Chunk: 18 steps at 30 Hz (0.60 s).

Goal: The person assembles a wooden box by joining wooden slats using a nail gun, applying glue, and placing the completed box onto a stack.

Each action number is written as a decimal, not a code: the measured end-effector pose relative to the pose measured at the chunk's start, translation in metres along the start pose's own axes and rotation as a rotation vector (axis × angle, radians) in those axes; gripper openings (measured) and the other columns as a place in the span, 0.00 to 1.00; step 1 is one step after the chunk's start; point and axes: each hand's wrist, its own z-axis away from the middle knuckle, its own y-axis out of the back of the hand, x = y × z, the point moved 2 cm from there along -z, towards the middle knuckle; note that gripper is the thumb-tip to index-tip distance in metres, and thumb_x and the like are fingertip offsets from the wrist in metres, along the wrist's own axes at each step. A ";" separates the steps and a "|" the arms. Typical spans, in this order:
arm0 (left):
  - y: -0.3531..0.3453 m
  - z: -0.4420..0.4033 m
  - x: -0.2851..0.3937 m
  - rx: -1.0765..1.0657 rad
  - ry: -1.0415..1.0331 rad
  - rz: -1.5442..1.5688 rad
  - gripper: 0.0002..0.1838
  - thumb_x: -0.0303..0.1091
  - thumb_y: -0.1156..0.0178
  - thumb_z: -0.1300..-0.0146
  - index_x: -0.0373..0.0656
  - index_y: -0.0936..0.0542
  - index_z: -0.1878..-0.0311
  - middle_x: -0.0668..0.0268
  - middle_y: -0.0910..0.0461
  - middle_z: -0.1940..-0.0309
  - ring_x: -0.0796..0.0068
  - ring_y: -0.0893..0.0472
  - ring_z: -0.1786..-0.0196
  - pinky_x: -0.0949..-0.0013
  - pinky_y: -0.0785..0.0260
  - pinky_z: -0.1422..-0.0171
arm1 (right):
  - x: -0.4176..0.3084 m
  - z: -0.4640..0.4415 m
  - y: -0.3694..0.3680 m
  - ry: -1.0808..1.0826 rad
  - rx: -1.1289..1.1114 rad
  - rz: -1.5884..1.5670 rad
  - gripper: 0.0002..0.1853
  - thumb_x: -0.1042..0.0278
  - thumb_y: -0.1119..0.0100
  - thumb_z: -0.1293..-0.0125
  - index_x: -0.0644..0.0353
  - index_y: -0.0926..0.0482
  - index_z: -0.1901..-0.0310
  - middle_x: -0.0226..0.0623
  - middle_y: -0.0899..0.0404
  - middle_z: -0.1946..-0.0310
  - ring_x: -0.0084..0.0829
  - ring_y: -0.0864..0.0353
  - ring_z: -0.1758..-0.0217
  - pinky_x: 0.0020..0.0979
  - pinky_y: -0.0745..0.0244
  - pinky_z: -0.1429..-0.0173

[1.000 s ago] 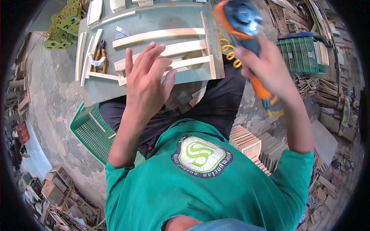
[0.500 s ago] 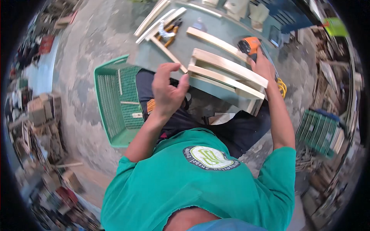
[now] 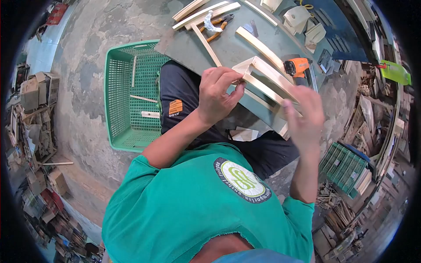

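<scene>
A narrow pale wooden frame made of joined strips lies on the grey-green worktable. My left hand is closed at the frame's left end, thumb and forefinger pinched on its corner. Over the right end is my right hand, smeared by motion; its thumb is beside the frame and its grip is unclear. Just beyond it, an orange and black nail gun rests on the table, untouched. Behind the frame lies a loose wooden strip.
Orange-handled pliers lie among wooden strips. A green plastic basket holding a few sticks stands left of my leg. Wood offcuts sit at the table's far side. A green crate stands on the right.
My right hand has let go of the nail gun and come back to the frame's right end. My left hand has closed at the frame's left end. The view has shifted.
</scene>
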 end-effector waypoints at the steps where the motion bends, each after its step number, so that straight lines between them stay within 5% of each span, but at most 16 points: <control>1: 0.001 0.000 0.001 0.007 0.026 0.013 0.14 0.24 0.26 0.47 0.45 0.15 0.57 0.68 0.15 0.63 0.67 0.15 0.59 0.62 0.30 0.46 | -0.008 0.001 -0.005 0.008 -0.006 0.003 0.16 0.72 0.27 0.38 0.61 0.14 0.48 0.39 0.15 0.53 0.40 0.15 0.48 0.40 0.22 0.41; 18: 0.005 -0.009 -0.015 -0.160 0.252 0.398 0.05 0.26 0.28 0.39 0.42 0.13 0.60 0.64 0.15 0.64 0.64 0.15 0.59 0.64 0.27 0.51 | -0.020 0.008 -0.044 -0.021 0.051 0.009 0.14 0.74 0.24 0.43 0.59 0.14 0.55 0.36 0.15 0.54 0.40 0.15 0.51 0.39 0.21 0.47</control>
